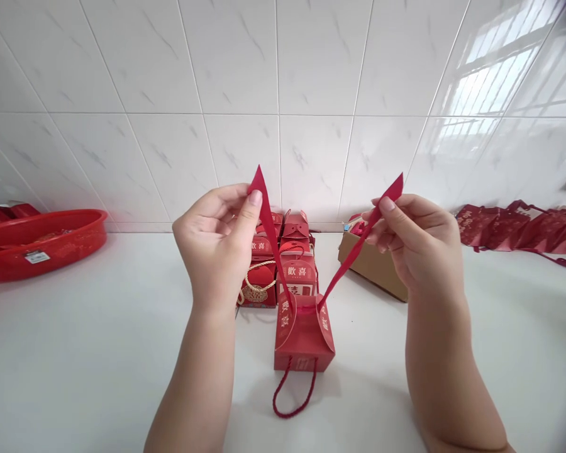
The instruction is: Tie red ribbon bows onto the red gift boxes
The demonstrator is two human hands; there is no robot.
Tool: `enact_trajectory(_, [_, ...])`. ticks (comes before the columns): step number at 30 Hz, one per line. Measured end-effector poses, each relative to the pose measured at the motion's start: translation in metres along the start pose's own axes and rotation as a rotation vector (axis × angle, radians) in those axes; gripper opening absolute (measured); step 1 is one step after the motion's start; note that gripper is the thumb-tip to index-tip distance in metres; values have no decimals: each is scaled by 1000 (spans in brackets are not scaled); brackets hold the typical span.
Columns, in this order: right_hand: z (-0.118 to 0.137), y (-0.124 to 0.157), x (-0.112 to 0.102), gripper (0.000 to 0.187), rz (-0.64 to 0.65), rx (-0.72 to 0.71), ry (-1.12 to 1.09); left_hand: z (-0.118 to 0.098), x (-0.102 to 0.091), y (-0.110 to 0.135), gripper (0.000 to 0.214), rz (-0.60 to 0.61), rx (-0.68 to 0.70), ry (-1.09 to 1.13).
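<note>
A small red gift box (306, 336) stands on the white table in front of me, its curved side flaps bearing gold characters. From its top a red ribbon (270, 234) rises in two tails that spread into a V. My left hand (221, 236) pinches one tail near its pointed end between thumb and fingers. The other tail is pinched the same way by my right hand (415, 239), at about the same height. A dark red cord handle (287, 415) droops from the box's near side onto the table. Where the ribbon crosses the box top, details are hard to make out.
Several finished-looking red boxes (296, 272) stand behind, close to the tiled wall (316, 157). A brown cardboard box (375, 270) sits right of them. At the left is a red plastic basin (70, 236); flat red packets (519, 226) lie along the wall at the right.
</note>
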State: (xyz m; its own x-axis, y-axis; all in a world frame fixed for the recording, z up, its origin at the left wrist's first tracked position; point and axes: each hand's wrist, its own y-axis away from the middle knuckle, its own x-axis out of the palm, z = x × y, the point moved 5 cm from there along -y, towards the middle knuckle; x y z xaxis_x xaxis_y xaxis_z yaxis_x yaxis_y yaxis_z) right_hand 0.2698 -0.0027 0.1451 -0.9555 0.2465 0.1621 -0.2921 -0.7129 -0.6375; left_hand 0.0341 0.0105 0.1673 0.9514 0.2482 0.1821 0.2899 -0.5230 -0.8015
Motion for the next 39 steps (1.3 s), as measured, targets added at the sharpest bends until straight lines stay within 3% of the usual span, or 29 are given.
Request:
enact_trajectory(5, [-4, -1, 1, 20, 17, -1, -7, 2, 3, 0, 7, -4, -8, -14])
enact_trajectory(12, [-4, 3, 2, 20, -44, 1, 1, 0, 14, 9, 26, 8, -145, 43])
enact_trajectory(20, [4, 9, 7, 19, -150, -71, -38, -8, 12, 11, 21, 3, -26, 1])
enact_trajectory(27, [-1, 6, 2, 21, -153, -133, 0, -1, 8, 7, 24, -33, -14, -10])
enact_trajectory(39, [-6, 9, 14, 19, -87, -77, -15, -1, 14, 10, 30, -11, -102, 46])
